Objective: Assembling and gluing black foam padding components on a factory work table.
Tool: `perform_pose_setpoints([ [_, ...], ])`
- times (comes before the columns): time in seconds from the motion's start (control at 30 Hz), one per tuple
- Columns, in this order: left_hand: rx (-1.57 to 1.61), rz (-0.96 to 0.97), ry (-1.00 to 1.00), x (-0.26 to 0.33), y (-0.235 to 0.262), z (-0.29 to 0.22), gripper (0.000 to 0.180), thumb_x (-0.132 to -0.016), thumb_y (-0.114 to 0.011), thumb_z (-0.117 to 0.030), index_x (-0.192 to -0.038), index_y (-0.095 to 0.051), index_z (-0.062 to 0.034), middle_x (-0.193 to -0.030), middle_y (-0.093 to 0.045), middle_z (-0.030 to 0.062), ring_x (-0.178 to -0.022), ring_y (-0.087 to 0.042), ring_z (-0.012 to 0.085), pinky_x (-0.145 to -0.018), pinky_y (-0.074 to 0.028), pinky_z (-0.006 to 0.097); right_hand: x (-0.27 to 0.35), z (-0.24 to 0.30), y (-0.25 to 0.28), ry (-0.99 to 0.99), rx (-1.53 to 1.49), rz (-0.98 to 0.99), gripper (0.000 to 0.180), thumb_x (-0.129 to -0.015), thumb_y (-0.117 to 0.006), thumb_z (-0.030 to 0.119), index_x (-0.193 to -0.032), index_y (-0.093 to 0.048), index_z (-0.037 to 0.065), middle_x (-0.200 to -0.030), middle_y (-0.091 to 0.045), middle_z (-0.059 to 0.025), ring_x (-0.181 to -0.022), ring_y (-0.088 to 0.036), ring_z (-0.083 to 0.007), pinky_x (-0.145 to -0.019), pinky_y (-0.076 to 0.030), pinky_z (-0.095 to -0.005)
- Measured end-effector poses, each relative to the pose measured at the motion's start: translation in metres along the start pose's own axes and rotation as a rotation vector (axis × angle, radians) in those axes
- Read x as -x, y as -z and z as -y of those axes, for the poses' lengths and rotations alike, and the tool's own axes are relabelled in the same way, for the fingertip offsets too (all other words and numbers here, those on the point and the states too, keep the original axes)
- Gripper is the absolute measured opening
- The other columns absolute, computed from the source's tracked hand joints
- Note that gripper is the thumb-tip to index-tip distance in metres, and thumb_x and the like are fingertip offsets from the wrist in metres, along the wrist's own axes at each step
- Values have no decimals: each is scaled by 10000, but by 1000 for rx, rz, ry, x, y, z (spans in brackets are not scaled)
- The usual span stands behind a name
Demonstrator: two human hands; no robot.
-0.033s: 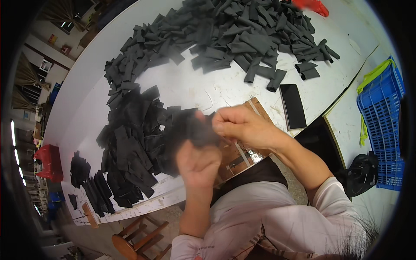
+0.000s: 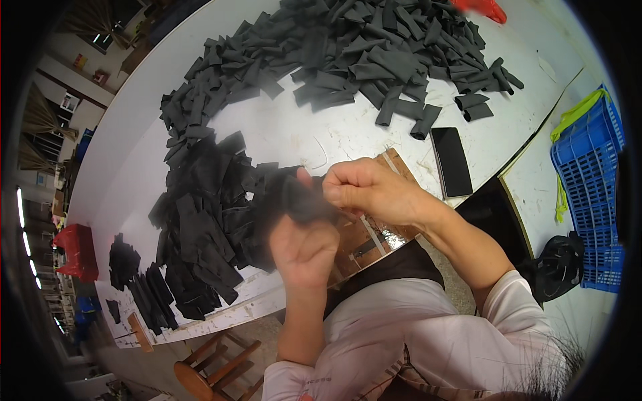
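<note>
A dark fabric piece (image 2: 297, 198), blurred by motion, is held up between my two hands over the table's near edge. My left hand (image 2: 304, 248) is closed on its lower side, with a thumb or fingertip showing above the cloth. At the cloth's right side, my right hand (image 2: 364, 190) has its fingers curled in a pinch against it. Just left of my hands lies a heap of flat black fabric pieces (image 2: 200, 220). Under and beside my right hand sits a wooden board (image 2: 358, 250) with metal strips. The exact shape of the held piece is smeared.
Beyond my hands, many short dark grey fabric tubes (image 2: 388, 67) are piled on the white table (image 2: 267, 127). A phone (image 2: 452, 164) lies right of the board. A blue crate (image 2: 582, 194) and a black bag (image 2: 560, 264) stand at right, a wooden stool (image 2: 214, 364) below left.
Both hands have shifted very slightly to the left with the fabric piece between them. The piles have not visibly changed.
</note>
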State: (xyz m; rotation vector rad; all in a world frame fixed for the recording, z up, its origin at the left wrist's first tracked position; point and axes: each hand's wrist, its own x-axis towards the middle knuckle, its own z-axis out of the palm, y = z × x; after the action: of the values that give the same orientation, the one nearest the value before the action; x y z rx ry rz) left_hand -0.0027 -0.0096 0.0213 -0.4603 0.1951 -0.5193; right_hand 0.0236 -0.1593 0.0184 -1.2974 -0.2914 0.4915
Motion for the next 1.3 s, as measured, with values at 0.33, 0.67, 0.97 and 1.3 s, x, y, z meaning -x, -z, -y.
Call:
perform_pose_setpoints([
  [0.33,-852,-111,-174,11,18,12,388,-838,-407,-26,-1213,-331,41,-865,-570,189,-328,-335,29,-290,-236,151,6,-28,19,-89,-136,77,168,-837,-511,176,-733,-514,44,-633,-448,35,-579,-396,-45,-523,-336,-181],
  [0.67,-1260,-143,-341,14,31,6,356,-836,-477,-54,-1167,-368,21,-810,-572,117,-333,-306,29,-317,-237,157,1,-30,17,-25,107,136,173,-848,-502,197,-754,-514,53,-667,-464,33,-620,-421,-48,-550,-359,-196],
  [0.97,-1938,-132,-791,15,36,3,384,-816,-514,-68,-1182,-415,-6,-979,-539,56,-623,-443,44,-547,-366,158,14,-41,22,-132,-45,57,186,-852,-499,204,-770,-515,38,-663,-471,11,-623,-432,-73,-568,-372,-211],
  [1.3,-1639,251,-952,8,17,17,57,-775,-554,2,-818,-567,36,-875,-587,141,-812,-542,183,-750,-421,280,27,26,-2,501,1251,-48,170,-743,-551,111,-875,-530,6,-757,-546,-92,-736,-546,-239,-583,-431,-332],
])
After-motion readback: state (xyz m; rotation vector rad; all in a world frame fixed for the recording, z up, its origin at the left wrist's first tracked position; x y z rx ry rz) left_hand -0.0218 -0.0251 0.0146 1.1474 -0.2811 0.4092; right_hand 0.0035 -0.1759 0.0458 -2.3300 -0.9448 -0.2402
